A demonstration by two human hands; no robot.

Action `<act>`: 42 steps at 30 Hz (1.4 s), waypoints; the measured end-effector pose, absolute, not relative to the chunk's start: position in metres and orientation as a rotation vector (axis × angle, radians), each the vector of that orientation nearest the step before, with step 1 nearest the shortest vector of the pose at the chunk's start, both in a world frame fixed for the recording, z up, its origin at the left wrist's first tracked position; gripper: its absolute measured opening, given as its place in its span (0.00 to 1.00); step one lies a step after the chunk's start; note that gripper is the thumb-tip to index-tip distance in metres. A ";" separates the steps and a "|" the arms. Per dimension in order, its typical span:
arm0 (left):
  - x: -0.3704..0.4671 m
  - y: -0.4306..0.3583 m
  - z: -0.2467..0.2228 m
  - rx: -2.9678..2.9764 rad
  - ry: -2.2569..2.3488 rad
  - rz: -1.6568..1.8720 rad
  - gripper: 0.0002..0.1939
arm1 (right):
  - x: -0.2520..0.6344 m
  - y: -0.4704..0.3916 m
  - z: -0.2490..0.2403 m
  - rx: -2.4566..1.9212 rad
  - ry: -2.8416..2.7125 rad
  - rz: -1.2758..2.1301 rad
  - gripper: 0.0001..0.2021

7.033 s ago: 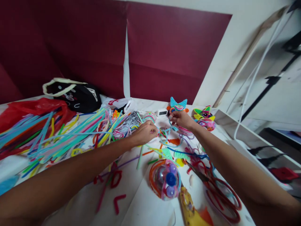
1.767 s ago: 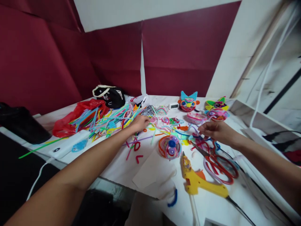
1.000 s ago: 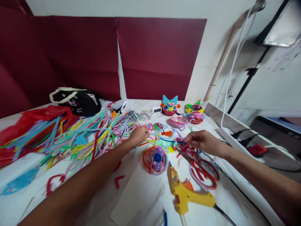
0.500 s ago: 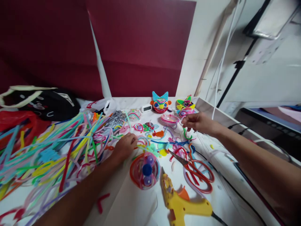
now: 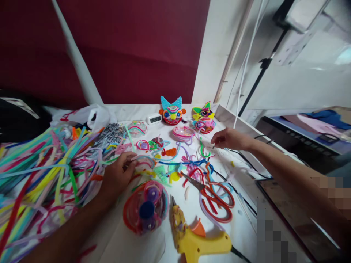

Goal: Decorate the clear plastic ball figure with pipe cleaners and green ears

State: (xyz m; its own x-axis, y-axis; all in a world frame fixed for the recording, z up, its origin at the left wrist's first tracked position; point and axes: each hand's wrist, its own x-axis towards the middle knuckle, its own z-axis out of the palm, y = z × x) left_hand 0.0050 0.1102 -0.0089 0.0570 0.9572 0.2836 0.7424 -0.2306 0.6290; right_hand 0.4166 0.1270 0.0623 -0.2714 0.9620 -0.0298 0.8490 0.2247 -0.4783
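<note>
Holds right hand [image 5: 230, 139] narrow near right edge of the table [image 5: 222, 160], left hand [image 5: 118, 173] half-curled by pipe cleaners [image 5: 55, 171], cannot tell if gripping anything.

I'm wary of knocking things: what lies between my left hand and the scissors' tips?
In the head view, curved pipe cleaners, mint-green pieces and a yellow piece lie between the left hand and the scissors.

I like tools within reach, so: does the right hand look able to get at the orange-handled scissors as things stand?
Probably yes: the right hand is near the scissors, and nothing seems to block the way to their handles, though a lilac strand runs close by.
</note>
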 end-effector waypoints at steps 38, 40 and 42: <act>0.013 0.104 -0.012 2.208 1.620 0.962 0.12 | 0.385 0.104 0.044 -1.701 -2.489 0.428 0.08; 0.013 0.104 -0.012 2.243 1.615 0.960 0.11 | 0.380 0.105 0.037 -1.733 -2.574 0.358 0.08; 0.013 0.103 -0.012 2.279 1.601 0.958 0.11 | 0.374 0.106 0.031 -1.767 -2.646 0.279 0.08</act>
